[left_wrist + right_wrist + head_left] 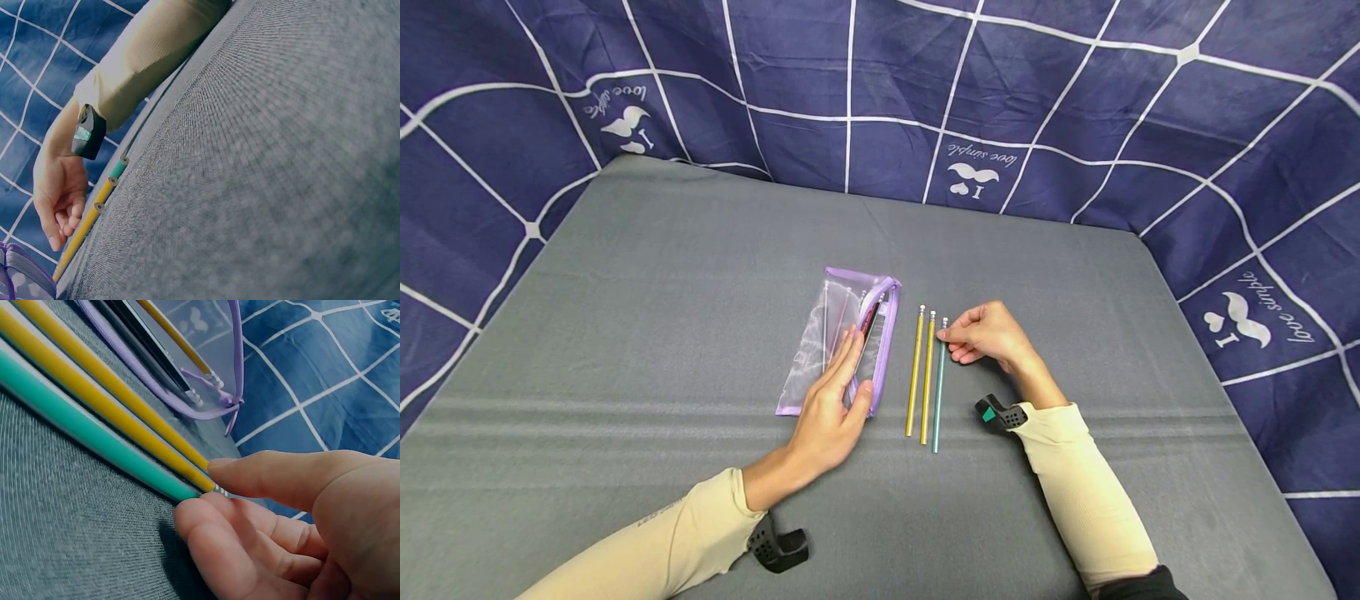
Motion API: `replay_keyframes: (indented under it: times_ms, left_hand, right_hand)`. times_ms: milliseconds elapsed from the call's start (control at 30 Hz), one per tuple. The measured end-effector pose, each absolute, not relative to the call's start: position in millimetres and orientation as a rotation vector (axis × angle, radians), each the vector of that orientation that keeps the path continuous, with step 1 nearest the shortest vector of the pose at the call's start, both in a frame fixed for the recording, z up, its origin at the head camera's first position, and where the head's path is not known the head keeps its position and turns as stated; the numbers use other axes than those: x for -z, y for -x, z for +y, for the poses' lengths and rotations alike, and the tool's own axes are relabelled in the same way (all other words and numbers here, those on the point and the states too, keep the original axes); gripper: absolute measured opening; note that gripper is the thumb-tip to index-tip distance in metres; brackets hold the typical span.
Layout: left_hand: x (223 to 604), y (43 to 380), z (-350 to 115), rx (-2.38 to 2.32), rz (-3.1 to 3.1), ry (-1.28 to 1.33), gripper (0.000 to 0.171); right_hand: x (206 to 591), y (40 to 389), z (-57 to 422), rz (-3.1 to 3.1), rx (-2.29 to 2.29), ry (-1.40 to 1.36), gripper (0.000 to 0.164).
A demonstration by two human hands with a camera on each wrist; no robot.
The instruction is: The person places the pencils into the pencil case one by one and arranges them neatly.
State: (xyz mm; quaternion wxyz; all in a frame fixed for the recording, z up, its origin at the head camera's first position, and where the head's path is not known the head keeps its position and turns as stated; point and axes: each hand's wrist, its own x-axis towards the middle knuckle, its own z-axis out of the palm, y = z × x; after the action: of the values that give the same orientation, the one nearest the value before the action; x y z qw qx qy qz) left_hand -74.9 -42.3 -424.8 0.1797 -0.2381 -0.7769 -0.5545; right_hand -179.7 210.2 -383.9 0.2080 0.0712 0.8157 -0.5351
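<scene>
A clear mesh pencil case (808, 367) with purple trim lies on the table, its zip side parted. My left hand (831, 417) rests on it with straight fingers, the thumb at the purple edge. Inside the case are a dark pencil (147, 347) and a yellow pencil (178, 337). Beside the case lie two more yellow pencils (915, 375) and a green pencil (938, 400), side by side, eraser ends away from me. My right hand (988, 333) has its thumb and curled fingers at the green pencil's eraser end, which the fingers partly hide in the right wrist view.
A grey cloth (662, 292) covers the table, with a few creases. Blue curtains (902, 83) with white lines hang at the back and sides. Black devices (778, 546) are worn at both wrists.
</scene>
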Motion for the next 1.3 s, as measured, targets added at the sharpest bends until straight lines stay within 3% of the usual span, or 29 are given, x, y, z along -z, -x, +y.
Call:
replay_keyframes:
  times_ms: [500,1300]
  left_hand:
    - [424.6,74.4,-42.1,1.564,-2.200,0.674,0.059]
    - [424.8,74.3,-42.3,1.567,-2.200,0.668,0.060]
  right_hand:
    - [385.4,178.5,211.2,2.259,1.374,-0.175,0.023]
    - [384.4,176.5,211.7,2.171,1.426,-0.195,0.008]
